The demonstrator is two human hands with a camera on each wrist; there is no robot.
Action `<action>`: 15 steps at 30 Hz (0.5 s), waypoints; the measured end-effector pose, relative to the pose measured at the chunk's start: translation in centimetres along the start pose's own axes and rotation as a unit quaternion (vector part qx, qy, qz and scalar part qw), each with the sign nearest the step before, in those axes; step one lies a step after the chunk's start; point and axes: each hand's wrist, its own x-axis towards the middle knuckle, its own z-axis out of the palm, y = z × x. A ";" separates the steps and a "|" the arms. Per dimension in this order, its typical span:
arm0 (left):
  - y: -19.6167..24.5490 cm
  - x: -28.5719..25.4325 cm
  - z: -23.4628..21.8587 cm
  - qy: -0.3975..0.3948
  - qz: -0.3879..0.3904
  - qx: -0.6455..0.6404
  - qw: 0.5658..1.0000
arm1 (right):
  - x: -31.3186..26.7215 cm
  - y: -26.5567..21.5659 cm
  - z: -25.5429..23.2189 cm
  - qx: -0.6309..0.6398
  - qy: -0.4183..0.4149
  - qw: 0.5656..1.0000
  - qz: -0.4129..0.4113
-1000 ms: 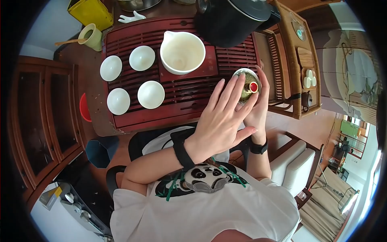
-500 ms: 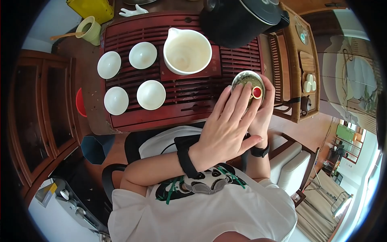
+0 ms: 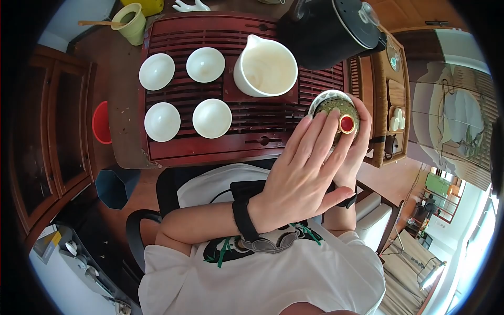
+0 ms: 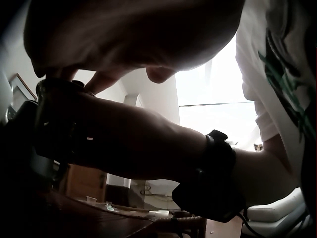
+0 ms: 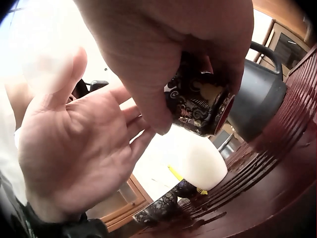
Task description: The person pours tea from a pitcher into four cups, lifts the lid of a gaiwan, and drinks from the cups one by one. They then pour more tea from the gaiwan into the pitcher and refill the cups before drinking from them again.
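My right hand (image 5: 173, 44) grips a lidded tea bowl (image 5: 198, 101), dark with gold patterning outside, tilted in the right wrist view. In the head view its white rim and green-gold lid (image 3: 344, 107) show, the lid topped by a gold-edged knob with a red centre. My left hand (image 3: 310, 178) lies across the lid with straight fingers, fingertips beside the knob and thumb spread out. It covers most of my right hand, whose fingers (image 3: 362, 118) curl round the bowl's far side. Both hands are by the front right corner of the red slatted tea tray (image 3: 210, 149).
A white spouted pitcher (image 3: 266, 68) stands mid-tray, with several small cups, white inside, such as the front left cup (image 3: 162, 122), to its left. A black kettle (image 3: 328, 34) rises behind on the right. At the back left is a pale green pot (image 3: 132, 26) holding a wooden stick.
The head view has shifted, with the tray and cups moving up and right in it. Both hands and the lidded bowl have moved right and lower in view, keeping the same hold.
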 end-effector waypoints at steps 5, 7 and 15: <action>0.0 0.0 -0.6 0.004 -0.008 -0.009 1.000 | 0.6 -1.1 0.1 0.015 -0.002 1.000 0.001; 0.1 0.1 -0.8 0.014 -0.009 -0.012 1.000 | 0.9 -1.6 0.0 0.012 -0.008 1.000 -0.006; -0.2 0.7 -2.0 0.052 -0.008 -0.027 0.998 | 2.8 -3.6 0.2 -0.010 -0.024 0.999 -0.034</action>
